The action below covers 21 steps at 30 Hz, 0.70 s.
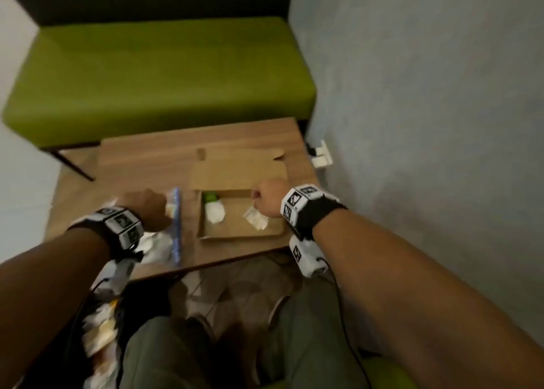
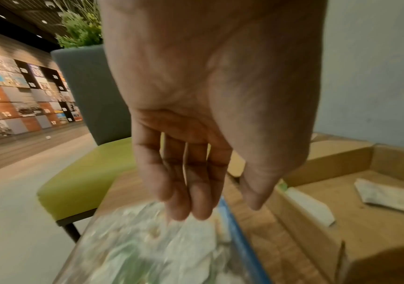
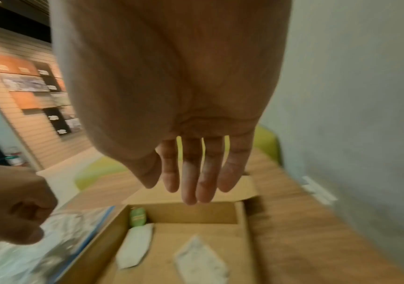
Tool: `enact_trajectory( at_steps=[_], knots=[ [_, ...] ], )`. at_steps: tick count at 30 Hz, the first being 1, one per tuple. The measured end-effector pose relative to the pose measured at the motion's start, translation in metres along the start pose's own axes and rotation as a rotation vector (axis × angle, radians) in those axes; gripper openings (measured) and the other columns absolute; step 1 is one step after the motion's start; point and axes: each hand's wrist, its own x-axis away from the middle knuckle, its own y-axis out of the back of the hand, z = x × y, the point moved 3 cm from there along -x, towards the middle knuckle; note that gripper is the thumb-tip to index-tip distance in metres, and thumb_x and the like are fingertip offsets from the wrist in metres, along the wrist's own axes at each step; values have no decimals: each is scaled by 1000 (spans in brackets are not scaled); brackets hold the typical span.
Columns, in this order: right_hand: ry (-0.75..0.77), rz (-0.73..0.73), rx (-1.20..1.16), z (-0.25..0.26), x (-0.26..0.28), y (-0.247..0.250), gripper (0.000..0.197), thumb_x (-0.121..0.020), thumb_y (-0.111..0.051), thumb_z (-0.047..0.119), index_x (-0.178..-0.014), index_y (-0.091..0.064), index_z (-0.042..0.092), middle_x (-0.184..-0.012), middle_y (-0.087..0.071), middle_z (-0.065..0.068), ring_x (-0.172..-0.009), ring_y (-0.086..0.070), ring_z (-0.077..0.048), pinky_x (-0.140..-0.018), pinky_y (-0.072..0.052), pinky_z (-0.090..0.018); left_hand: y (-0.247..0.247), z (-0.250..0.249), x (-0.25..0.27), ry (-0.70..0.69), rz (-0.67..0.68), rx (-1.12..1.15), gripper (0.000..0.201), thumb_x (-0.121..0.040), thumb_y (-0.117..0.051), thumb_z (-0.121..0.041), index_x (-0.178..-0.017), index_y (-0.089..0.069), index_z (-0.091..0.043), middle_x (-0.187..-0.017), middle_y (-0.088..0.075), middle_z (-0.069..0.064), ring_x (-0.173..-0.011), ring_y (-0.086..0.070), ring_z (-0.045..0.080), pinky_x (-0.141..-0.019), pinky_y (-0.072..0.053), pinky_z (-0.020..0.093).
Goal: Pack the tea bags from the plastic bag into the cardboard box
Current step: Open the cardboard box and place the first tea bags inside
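Tea bags in the box: we count two pale ones lying flat on the floor of the cardboard box (image 1: 276, 232). The first tea bag (image 1: 215, 212) sits at the left wall with a green tag (image 1: 211, 196) at its far end; the second tea bag (image 1: 255, 220) lies tilted toward the right side, apart from the first.
Tea bags in the plastic bag: we see a pale heap through the film, too blurred to count.
Plastic bag: one, the plastic bag (image 1: 159, 245) with a blue zip strip, lying on the table just left of the box.
Cardboard box: one, open, its lid flap folded back away from us.
Right hand: our right hand (image 1: 266, 197) hangs above the box with straight, relaxed fingers (image 3: 191, 184), gripping nothing; the second tea bag lies below it, not touched.
Left hand: our left hand (image 1: 147, 209) is over the plastic bag, fingers (image 2: 181, 184) pointing down at its contents, loose, with nothing held that we can see.
Table: one wooden table (image 1: 141, 159) carrying both box and bag.
Bench: one green bench (image 1: 159, 73) beyond the table, beside a grey wall (image 1: 426, 94).
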Motion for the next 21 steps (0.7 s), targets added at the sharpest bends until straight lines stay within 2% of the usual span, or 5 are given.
enact_trajectory(
  at_steps=[5,10,14,17,21],
  knots=[
    [133,67,53,80,-47,-59,28,-101,-54,22,-122,-69,11,-128,-67,-13,-116,-62,-32,-98,-52,-38,-65,18,4,-56,3,39,68,-77,-67,-67,-124,-61,-19,-126,-57,11,-115,-57,31,-90,-50,36],
    [225,58,191,128,-67,-112,27,-97,-56,15,-123,-65,16,-126,-66,-14,-115,-62,-34,-96,-53,-42,-117,17,16,-46,-99,149,100,-57,-82,-65,-135,-43,-17,-136,-34,12,-119,-48,36,-90,-53,47],
    [257,-149,392,145,-67,-129,19,-96,-55,28,-111,-65,26,-124,-55,-11,-114,-54,-36,-94,-44,-44,-141,9,25,-40,-274,201,62,-81,-70,-45,-127,-36,-24,-133,-29,10,-124,-40,35,-84,-52,56],
    [212,-131,405,143,-69,-128,24,-91,-57,26,-113,-66,25,-125,-54,-11,-115,-55,-35,-97,-45,-46,-144,11,27,-82,-277,193,45,-87,-64,-38,-124,-42,-26,-137,-27,12,-124,-38,35,-83,-51,54],
    [209,-172,546,143,-64,-120,32,-87,-61,30,-119,-64,25,-125,-54,-9,-115,-53,-31,-100,-41,-47,-133,26,20,-148,-309,365,19,-91,-62,-21,-107,-53,-15,-127,-41,12,-104,-55,33,-80,-53,48]
  ],
)
